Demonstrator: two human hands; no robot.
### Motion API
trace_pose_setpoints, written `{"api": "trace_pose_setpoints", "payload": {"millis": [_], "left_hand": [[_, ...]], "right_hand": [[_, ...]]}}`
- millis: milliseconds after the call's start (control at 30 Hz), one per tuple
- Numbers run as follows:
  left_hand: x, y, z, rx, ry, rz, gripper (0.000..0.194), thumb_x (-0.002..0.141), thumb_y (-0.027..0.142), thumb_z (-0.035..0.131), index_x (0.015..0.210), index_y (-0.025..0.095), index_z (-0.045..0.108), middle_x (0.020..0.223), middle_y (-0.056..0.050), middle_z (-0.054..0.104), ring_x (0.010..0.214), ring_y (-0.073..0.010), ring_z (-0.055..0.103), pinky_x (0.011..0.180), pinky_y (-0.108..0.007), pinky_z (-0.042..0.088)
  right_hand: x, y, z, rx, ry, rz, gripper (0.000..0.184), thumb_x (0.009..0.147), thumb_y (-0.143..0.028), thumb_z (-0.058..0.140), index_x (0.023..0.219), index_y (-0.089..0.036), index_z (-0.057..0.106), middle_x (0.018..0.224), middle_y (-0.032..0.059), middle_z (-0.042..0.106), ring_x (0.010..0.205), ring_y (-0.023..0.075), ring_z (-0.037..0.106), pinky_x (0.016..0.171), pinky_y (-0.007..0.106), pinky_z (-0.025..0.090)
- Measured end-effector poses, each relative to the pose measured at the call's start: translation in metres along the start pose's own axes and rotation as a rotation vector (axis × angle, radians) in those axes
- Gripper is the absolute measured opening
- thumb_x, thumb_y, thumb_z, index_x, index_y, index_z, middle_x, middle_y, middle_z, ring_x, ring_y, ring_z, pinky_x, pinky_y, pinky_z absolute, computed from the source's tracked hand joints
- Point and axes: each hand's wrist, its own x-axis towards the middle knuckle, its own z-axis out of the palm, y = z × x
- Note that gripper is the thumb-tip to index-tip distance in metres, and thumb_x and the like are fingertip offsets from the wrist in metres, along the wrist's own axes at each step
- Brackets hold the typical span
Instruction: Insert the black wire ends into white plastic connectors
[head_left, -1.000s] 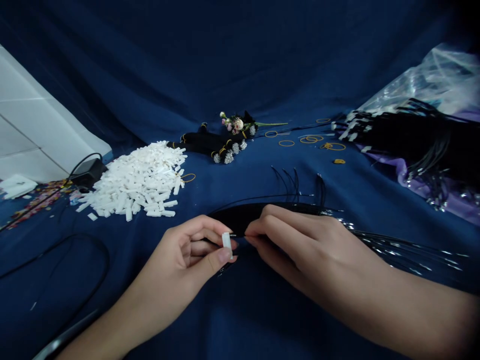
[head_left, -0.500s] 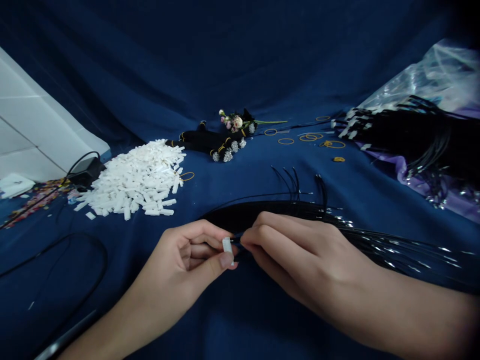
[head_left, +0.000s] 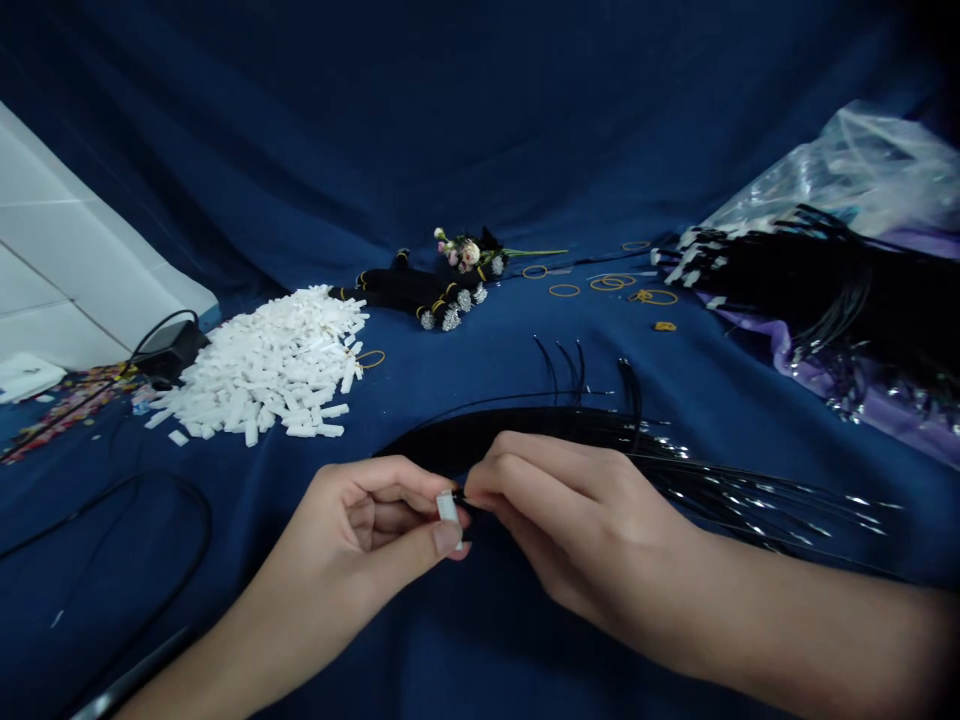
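My left hand (head_left: 367,530) pinches a small white rectangular block (head_left: 448,508) between thumb and fingers. My right hand (head_left: 559,530) grips a thin bunch of black cords, and their tips (head_left: 459,497) touch the block's upper end. Behind my right hand, a long bundle of black cords (head_left: 495,432) with shiny silver flecks fans across the blue cloth (head_left: 480,640). A large pile of matching white blocks (head_left: 262,368) lies to the left of my hands.
Black bundles with silver tufts (head_left: 420,290) and artificial flowers (head_left: 469,253) lie at the back, near yellow rubber bands (head_left: 609,284). To the right are black cords with white blocks (head_left: 795,275) beside a clear plastic bag (head_left: 847,170). A black cable (head_left: 127,500) curves at the left.
My hands have drawn closer together, and the black cord tips have moved left to meet the white block. The whole scene has shifted slightly in view.
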Motion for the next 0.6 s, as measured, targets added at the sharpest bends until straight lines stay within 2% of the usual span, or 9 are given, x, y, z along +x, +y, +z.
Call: {"api": "trace_pose_setpoints", "payload": {"millis": [167,333,467,600], "left_hand": [[0.003,0.008,0.003,-0.063,0.088,-0.023,0.009,0.074,0.016,0.08,0.081,0.019,0.076,0.075,-0.001,0.078,0.067,-0.015,0.074,0.067,-0.021,0.058],[0.003,0.01,0.004,-0.113,0.095,-0.083,0.006,0.075,0.014,0.079,0.077,0.017,0.074,0.075,-0.001,0.078,0.068,-0.0133,0.074,0.068,-0.018,0.056],[0.003,0.006,0.003,-0.093,0.063,-0.037,0.004,0.076,0.015,0.078,0.076,0.017,0.074,0.073,0.0,0.077,0.067,-0.0109,0.072,0.065,-0.015,0.054],[0.006,0.004,-0.003,-0.102,0.108,-0.035,0.008,0.076,0.018,0.08,0.076,0.018,0.072,0.074,0.001,0.077,0.068,-0.0093,0.072,0.063,-0.011,0.053]], "right_hand": [[0.004,0.006,-0.004,0.049,0.017,0.071,0.016,0.093,-0.007,0.046,0.092,-0.013,0.061,0.08,0.0019,0.059,0.068,0.0076,0.053,0.062,0.019,0.043],[0.008,0.008,-0.008,0.055,0.031,0.237,0.015,0.09,-0.006,0.049,0.081,-0.015,0.058,0.077,0.0003,0.061,0.064,0.0075,0.054,0.058,0.019,0.042],[0.005,0.006,-0.009,-0.033,0.028,0.162,0.015,0.091,-0.006,0.046,0.082,-0.014,0.055,0.075,-0.0001,0.057,0.06,0.0067,0.05,0.054,0.019,0.039],[0.002,0.012,-0.015,-0.308,0.066,0.078,0.02,0.09,-0.004,0.041,0.078,-0.014,0.054,0.072,0.0015,0.053,0.058,0.0092,0.046,0.051,0.023,0.036]]}}
